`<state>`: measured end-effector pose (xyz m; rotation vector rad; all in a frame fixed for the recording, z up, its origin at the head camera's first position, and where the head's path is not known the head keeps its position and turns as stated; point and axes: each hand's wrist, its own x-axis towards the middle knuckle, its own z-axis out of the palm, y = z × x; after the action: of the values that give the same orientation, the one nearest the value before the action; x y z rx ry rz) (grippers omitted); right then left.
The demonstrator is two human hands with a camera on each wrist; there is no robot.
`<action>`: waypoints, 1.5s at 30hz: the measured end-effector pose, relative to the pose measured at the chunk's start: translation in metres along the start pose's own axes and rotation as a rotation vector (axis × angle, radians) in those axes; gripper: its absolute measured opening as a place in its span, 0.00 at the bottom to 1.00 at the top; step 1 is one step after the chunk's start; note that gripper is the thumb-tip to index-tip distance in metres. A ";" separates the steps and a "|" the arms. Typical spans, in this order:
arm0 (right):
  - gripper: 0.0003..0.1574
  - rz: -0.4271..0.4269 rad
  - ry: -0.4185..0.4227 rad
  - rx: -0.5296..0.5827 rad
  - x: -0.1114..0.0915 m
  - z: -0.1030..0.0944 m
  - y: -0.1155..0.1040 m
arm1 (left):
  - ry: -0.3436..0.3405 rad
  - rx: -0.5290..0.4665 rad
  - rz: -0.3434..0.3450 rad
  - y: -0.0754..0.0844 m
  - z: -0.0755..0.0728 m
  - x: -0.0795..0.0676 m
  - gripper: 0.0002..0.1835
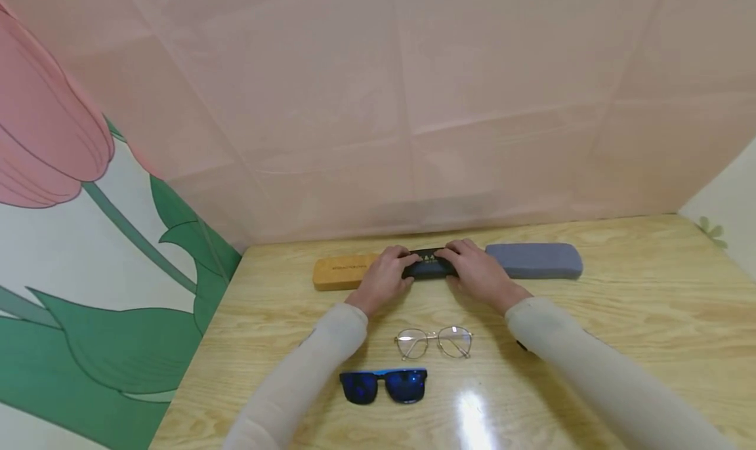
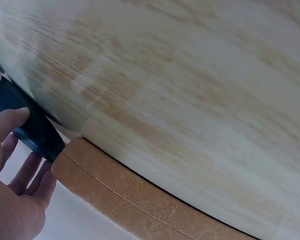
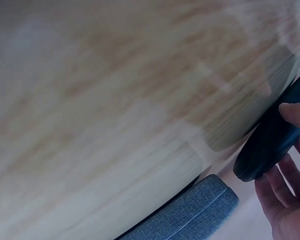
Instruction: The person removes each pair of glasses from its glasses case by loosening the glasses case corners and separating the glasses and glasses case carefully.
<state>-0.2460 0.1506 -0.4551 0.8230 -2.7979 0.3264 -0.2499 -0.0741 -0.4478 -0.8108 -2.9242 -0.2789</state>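
A black glasses case (image 1: 428,270) with gold lettering lies crosswise near the back of the table. My left hand (image 1: 382,278) grips its left end, thumb on the near side and fingers over the far side. At the other end my right hand (image 1: 480,274) holds it the same way. Up close, the left wrist view has the dark case (image 2: 36,131) between thumb and fingers; the right wrist view shows its rounded end (image 3: 265,147). Whether the case touches the table is hard to tell.
An orange-brown case (image 1: 339,273) lies left of the black one, a blue-grey fabric case (image 1: 534,261) right of it. Nearer are thin-rimmed eyeglasses (image 1: 434,336) and dark sunglasses (image 1: 382,386) with blue lenses. A pink-covered wall (image 1: 413,142) rises behind the wooden table (image 1: 620,306).
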 end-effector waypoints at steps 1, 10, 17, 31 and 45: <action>0.33 0.001 0.000 0.001 0.000 0.001 0.000 | 0.003 -0.001 -0.002 0.000 0.001 0.000 0.26; 0.42 0.017 0.014 0.059 -0.010 -0.002 0.010 | 0.068 -0.077 -0.049 0.003 0.001 -0.007 0.23; 0.41 0.052 0.020 0.041 -0.030 -0.011 0.028 | 0.154 -0.130 0.029 0.000 -0.003 -0.030 0.17; 0.40 0.107 0.029 0.001 -0.068 -0.027 0.076 | -0.036 -0.162 -0.079 -0.018 -0.007 -0.080 0.13; 0.43 0.167 -0.007 -0.003 -0.083 -0.034 0.128 | -0.054 -0.134 -0.124 -0.027 -0.005 -0.088 0.16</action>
<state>-0.2439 0.3062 -0.4639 0.5920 -2.8796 0.3465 -0.1886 -0.1421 -0.4595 -0.6629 -3.0383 -0.4742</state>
